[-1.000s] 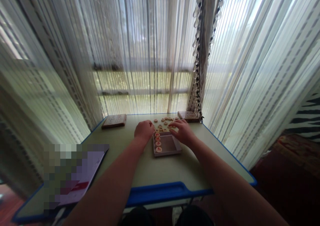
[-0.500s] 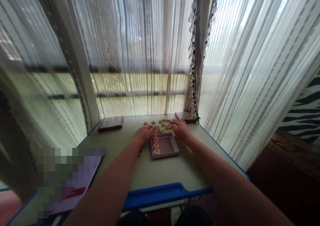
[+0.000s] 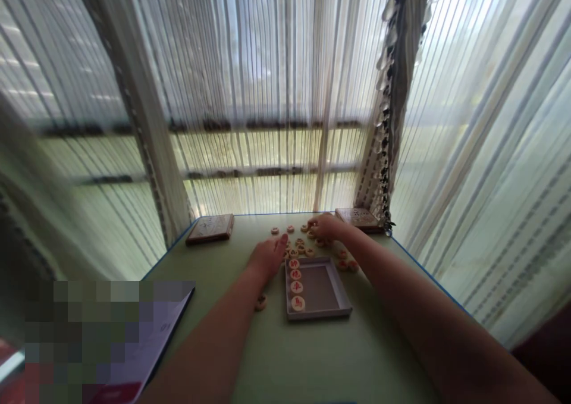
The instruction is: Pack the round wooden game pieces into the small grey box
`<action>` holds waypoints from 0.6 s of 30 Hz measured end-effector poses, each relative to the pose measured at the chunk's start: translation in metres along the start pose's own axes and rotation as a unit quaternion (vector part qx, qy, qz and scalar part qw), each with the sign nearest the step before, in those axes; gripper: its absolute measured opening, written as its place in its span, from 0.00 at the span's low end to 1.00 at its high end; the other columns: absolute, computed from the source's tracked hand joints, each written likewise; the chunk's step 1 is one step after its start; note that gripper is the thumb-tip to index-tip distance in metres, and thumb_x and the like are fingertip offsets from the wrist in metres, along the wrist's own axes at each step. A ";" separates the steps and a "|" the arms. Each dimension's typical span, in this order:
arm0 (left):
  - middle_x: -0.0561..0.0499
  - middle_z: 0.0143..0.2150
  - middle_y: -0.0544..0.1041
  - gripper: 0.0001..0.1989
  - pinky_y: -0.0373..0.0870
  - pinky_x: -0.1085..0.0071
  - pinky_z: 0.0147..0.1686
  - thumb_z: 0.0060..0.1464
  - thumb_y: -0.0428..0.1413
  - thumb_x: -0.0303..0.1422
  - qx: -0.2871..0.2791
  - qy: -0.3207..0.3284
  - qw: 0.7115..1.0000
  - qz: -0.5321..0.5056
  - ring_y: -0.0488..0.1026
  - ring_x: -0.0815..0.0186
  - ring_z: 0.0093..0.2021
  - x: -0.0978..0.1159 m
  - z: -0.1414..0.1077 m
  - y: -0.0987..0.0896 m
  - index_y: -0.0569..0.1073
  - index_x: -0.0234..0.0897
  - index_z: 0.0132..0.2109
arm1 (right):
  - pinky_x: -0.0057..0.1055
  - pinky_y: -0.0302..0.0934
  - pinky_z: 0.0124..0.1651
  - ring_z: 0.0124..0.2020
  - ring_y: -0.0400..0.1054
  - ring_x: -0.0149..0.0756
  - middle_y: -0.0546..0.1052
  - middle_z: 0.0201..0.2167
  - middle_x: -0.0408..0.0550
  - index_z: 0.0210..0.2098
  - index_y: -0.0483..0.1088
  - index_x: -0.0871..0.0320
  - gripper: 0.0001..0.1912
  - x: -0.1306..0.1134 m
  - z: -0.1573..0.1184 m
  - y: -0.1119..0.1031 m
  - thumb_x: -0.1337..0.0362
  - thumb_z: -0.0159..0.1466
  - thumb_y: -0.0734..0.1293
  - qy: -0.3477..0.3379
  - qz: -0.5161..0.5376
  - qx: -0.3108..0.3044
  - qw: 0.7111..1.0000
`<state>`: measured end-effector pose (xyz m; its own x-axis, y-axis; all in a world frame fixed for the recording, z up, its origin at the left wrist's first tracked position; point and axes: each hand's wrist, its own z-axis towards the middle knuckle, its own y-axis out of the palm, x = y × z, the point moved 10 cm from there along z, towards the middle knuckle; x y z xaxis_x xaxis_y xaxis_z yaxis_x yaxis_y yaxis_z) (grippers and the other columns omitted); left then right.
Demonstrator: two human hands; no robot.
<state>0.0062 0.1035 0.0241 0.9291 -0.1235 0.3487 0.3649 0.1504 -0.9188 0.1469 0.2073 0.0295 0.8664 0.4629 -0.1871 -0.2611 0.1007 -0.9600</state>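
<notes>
A shallow tray-like box (image 3: 341, 316) lies on the table, with round xiangqi pieces (image 3: 297, 287) lined up inside its left wall. Their faces carry red characters. Just left of the box's far corner, my left hand (image 3: 267, 256) is open, fingers pointing toward loose xiangqi pieces (image 3: 300, 249) and partly covering some. My right hand (image 3: 328, 226) reaches farther, beyond the box, its slightly bent fingers over scattered pieces; no held piece shows. Near my right forearm lie red-marked pieces (image 3: 343, 265). One dark-marked piece (image 3: 261, 302) sits beside my left wrist.
Two flat brown patterned cases lie at the back, a left case (image 3: 210, 229) and a right case (image 3: 359, 218). A folder-like flat thing (image 3: 167, 326), partly pixelated, is at the left. Striped sheer curtains (image 3: 250, 94) hang behind the blue-edged table (image 3: 214, 276).
My right hand has moved away from beside the box to pieces farther back, uncovering red-marked pieces. My left hand stays near the box's far left corner. The camera view has shifted.
</notes>
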 end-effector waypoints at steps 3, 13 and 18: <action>0.48 0.32 0.75 0.29 0.60 0.74 0.33 0.58 0.29 0.45 0.033 0.010 0.999 -0.034 0.71 0.66 0.36 0.002 -0.001 -0.005 0.72 0.39 0.35 | 0.30 0.59 0.36 0.31 0.69 0.37 0.77 0.30 0.48 0.34 0.75 0.53 0.11 0.004 -0.001 0.000 0.62 0.54 0.63 0.021 0.012 -0.005 1.000; 0.48 0.29 0.75 0.27 0.58 0.73 0.31 0.57 0.32 0.46 0.072 -0.009 0.996 -0.053 0.71 0.65 0.33 -0.006 0.002 -0.014 0.72 0.38 0.32 | 0.27 0.58 0.34 0.30 0.69 0.35 0.77 0.27 0.47 0.31 0.76 0.57 0.10 0.005 -0.005 -0.012 0.61 0.51 0.65 -0.002 0.016 0.016 1.000; 0.48 0.31 0.75 0.23 0.59 0.73 0.31 0.57 0.37 0.44 0.073 0.023 0.996 -0.035 0.71 0.65 0.33 0.005 0.000 -0.019 0.73 0.38 0.33 | 0.26 0.60 0.36 0.33 0.68 0.32 0.76 0.34 0.48 0.45 0.69 0.61 0.20 0.019 -0.010 -0.037 0.62 0.52 0.66 -0.002 0.141 0.099 0.985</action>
<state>0.0037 0.0996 0.0427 0.8984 -0.1830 0.3992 0.4370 0.2811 -0.8544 0.1769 0.2036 0.0593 0.7454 0.5007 -0.4400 -0.5698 0.1362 -0.8104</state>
